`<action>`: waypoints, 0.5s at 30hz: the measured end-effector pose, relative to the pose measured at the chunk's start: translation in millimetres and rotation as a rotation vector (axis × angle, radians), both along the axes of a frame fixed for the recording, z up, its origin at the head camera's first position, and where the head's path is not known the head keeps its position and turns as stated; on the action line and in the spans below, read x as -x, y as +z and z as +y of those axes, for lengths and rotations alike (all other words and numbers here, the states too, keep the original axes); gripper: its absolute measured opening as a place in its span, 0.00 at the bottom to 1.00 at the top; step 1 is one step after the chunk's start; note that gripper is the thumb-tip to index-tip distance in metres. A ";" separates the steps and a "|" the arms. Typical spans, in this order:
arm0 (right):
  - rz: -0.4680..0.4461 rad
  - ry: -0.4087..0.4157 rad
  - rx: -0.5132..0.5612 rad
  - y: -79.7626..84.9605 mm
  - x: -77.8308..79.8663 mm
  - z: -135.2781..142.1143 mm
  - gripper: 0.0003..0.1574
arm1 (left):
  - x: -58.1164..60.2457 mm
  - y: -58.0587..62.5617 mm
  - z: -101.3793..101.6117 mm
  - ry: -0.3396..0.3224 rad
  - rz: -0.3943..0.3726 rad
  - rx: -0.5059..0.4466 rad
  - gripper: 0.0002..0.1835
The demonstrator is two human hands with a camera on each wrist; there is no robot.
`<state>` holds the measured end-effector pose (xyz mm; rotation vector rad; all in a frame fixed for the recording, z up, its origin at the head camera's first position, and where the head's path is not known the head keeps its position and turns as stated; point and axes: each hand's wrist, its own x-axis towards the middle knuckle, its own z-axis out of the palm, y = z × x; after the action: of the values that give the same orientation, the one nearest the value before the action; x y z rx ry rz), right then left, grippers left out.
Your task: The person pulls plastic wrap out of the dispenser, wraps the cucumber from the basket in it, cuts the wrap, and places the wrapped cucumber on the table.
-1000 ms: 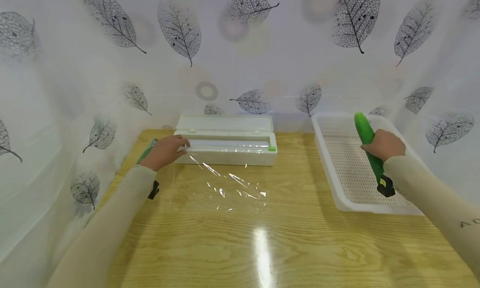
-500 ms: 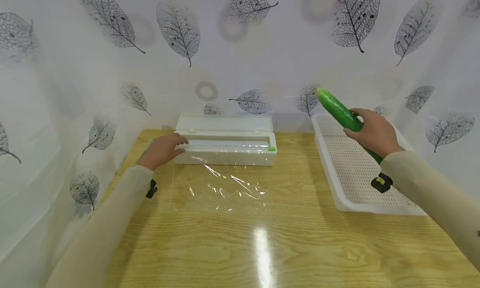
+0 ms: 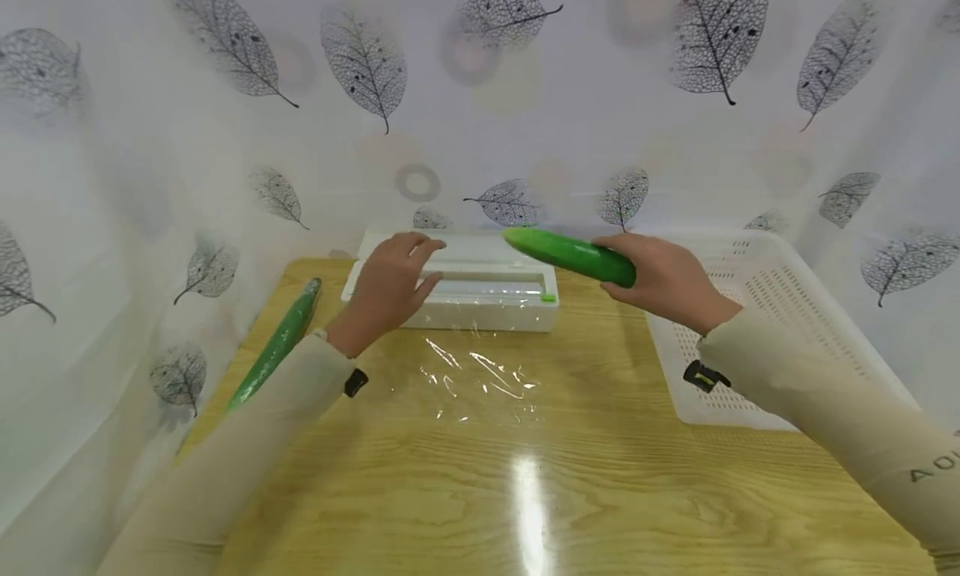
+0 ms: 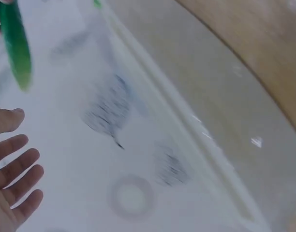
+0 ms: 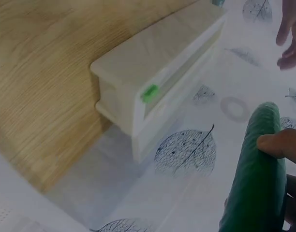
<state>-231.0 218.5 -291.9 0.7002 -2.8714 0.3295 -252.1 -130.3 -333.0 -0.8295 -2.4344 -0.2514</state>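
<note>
Yellow-brown wood-grain tabletop (image 3: 420, 493) meets white sheeting (image 3: 450, 109) printed with dark leaves (image 3: 722, 34). The right hand (image 3: 667, 280) has its grip curled round a green cucumber (image 3: 573, 255), held up near a white box (image 3: 487, 316); clear film (image 3: 480, 376) lies before the box. The left hand (image 3: 386, 293) hangs near the box, grip spread. Dark letters (image 3: 933, 467), "AO" legible, mark the right sleeve (image 3: 810, 388).

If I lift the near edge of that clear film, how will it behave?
The clear film will probably be floppy and light, since the grain of the table shows through. It may crease easily, judging by its scattered glints. Pulling could unroll more, as it seems to run back into the white box.
</note>
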 end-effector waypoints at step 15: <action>0.045 0.247 0.017 -8.4 -18.9 -54.7 0.35 | -21.9 10.1 59.0 -0.085 0.011 0.218 0.28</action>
<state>-212.1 163.8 -300.2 1.0476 -2.7388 0.3642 -230.2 -71.3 -322.9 -1.0268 -2.4493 -0.0115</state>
